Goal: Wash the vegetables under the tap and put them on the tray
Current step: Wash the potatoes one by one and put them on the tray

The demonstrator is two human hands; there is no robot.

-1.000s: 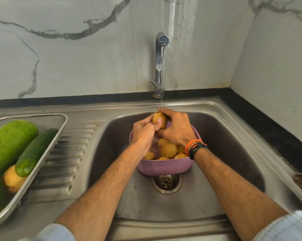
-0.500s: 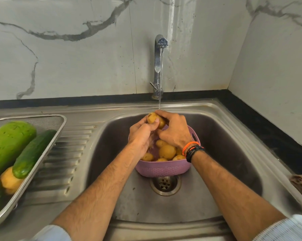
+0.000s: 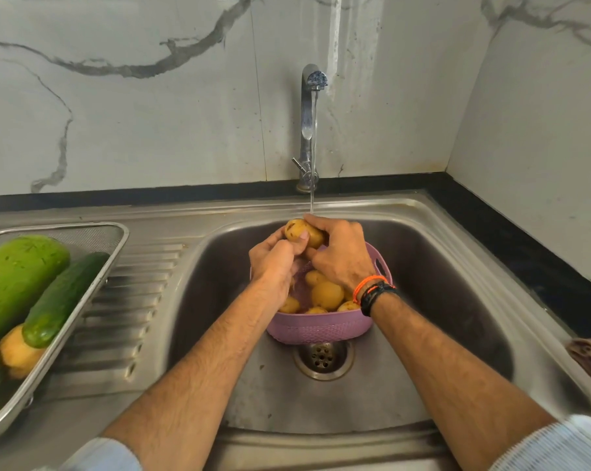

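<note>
Under the running tap [image 3: 309,124], left hand [image 3: 273,263] and right hand [image 3: 341,256], fingers curled around one potato [image 3: 302,232]

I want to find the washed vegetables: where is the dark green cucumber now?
In the head view, the dark green cucumber lies at the left in the metal tray on the drainboard, between a pale green gourd and a yellow vegetable.

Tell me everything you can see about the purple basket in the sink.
The purple basket is a round, plastic-looking tub with a woven-pattern wall and a slot handle on its right rim. It stands upright on the floor of the steel sink, just behind the drain. Several yellow-brown potatoes lie inside. Both wrists cross above it while the left hand and right hand hold one potato under the running tap.
</note>
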